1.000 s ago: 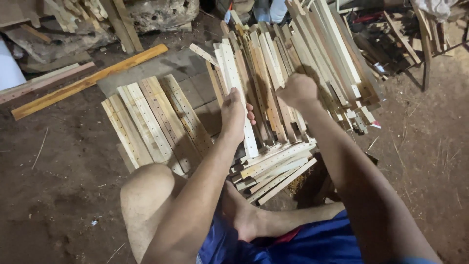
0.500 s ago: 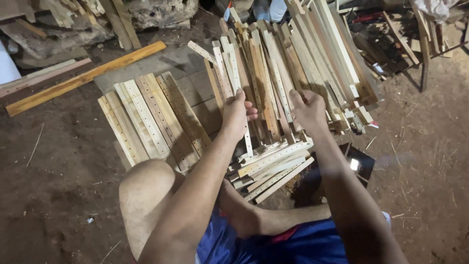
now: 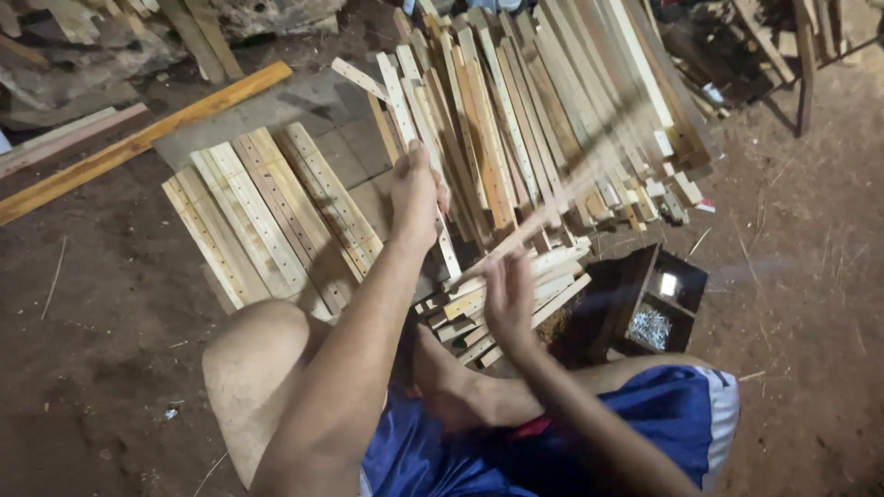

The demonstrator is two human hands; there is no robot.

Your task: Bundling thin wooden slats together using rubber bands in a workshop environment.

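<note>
My left hand [image 3: 416, 191] rests on a pale wooden slat [image 3: 412, 138] that leans against a big pile of slats [image 3: 543, 110]. My right hand [image 3: 508, 296] is closed on the near end of a thin wooden slat [image 3: 552, 212], which is blurred and points up to the right over the pile. A low stack of short slats [image 3: 516, 290] lies just below my right hand, in front of my foot. I sit on the dirt floor with my knees bent.
A flat panel of holed slats [image 3: 267, 212] lies left of my left hand. A dark wooden box with nails [image 3: 649, 322] sits right of my right hand. A long orange plank [image 3: 138, 143] and scrap wood lie at the far left.
My right hand has pulled back from the pile toward me, bringing a thin slat with it. My left hand stays on its slat.
</note>
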